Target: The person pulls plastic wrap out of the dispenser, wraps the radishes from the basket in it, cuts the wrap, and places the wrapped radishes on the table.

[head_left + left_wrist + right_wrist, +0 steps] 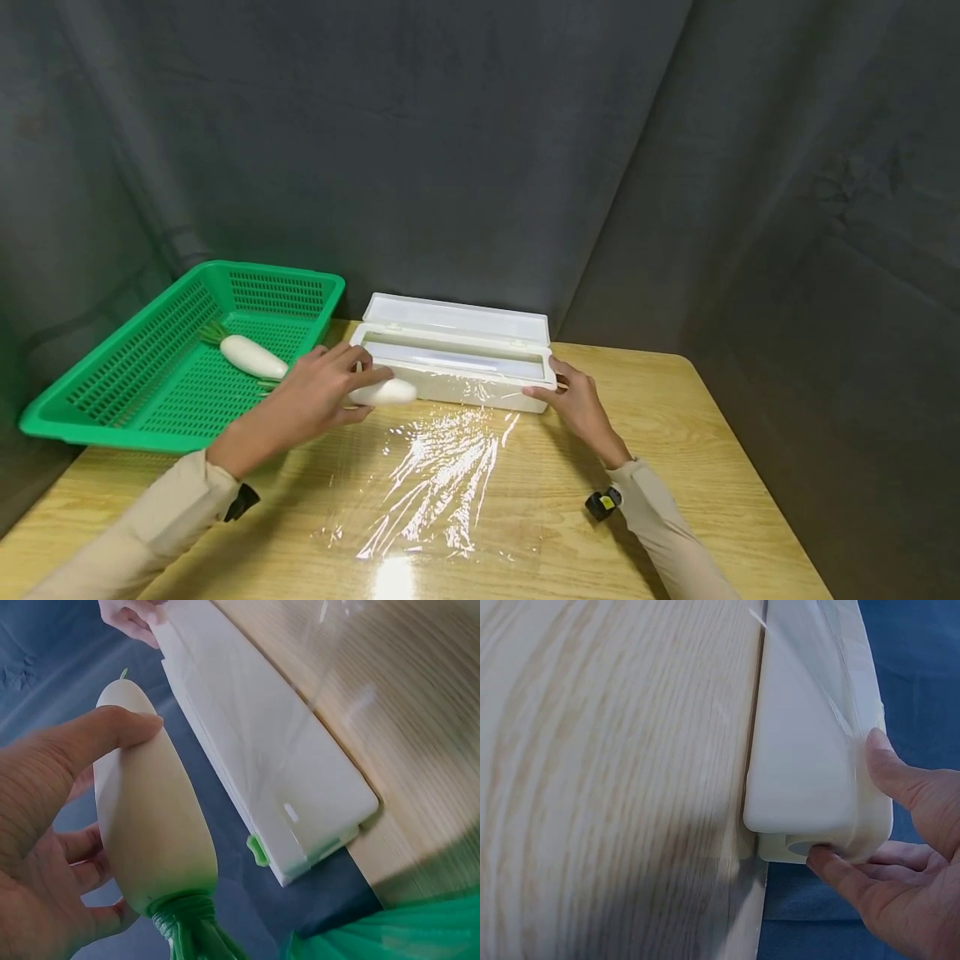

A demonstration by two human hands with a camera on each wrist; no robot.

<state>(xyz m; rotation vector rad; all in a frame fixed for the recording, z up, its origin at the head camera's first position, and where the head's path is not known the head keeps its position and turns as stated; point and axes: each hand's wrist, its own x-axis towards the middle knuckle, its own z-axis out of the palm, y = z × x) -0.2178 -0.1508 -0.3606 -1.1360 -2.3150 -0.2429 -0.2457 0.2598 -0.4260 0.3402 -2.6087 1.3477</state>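
Note:
My left hand [315, 390] grips a white radish [392, 392], thumb on one side and fingers on the other. In the left wrist view the radish [154, 817] shows its bundled green stalks at the lower end and a small green tip at the top. It is held up near the left end of a white cling film dispenser [442, 385] with its lid raised. My right hand [581, 408] holds the dispenser's right end, thumb on the front edge and fingers round the end. Clear film [442, 475] is drawn from the dispenser over the table towards me.
At the left stands a green plastic basket [127, 438] with another white radish [251, 357] lying inside, leaves towards the far left. The wooden table [660, 392] ends at a rounded right corner. Grey curtains [420, 150] hang close behind and at both sides.

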